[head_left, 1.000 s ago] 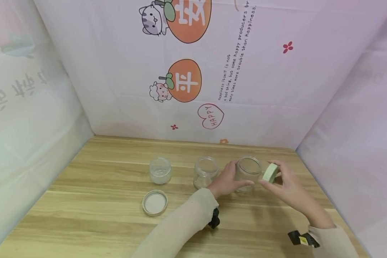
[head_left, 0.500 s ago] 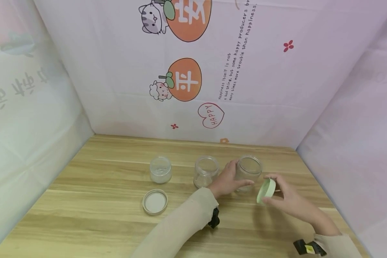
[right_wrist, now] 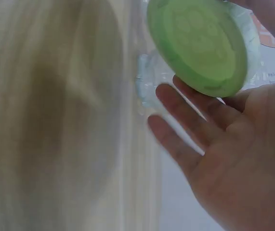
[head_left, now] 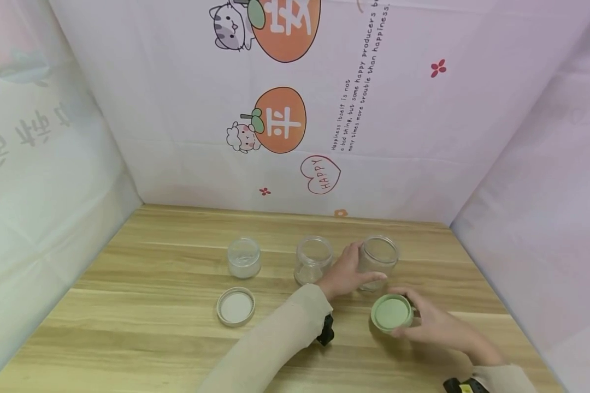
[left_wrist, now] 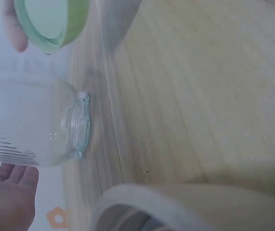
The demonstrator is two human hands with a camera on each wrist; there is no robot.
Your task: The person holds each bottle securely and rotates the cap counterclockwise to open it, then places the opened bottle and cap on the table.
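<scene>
My left hand [head_left: 345,274] grips the rightmost clear glass jar [head_left: 381,263], which stands upright and uncovered, thumb in front and fingers round its left side. My right hand [head_left: 431,323] holds a pale green jar lid [head_left: 392,313] by its edge between thumb and fingers, low over the table in front of that jar. The lid's recessed inner side faces up in the head view. Its outer face [right_wrist: 197,41], with a faint raised pattern, shows in the right wrist view, where the other fingers [right_wrist: 176,149] are spread.
Left of my left hand stands another uncovered clear jar [head_left: 314,259]. Farther left is a shorter clear jar [head_left: 243,259]. A lid with a pale rim [head_left: 236,307] lies inner side up in front of it. Printed cloth walls [head_left: 398,180] enclose the wooden table [head_left: 152,305].
My right hand has carried the green lid from beside the jar's rim down and toward me, turning it from on edge to inner side up. The left hand has kept its place.
</scene>
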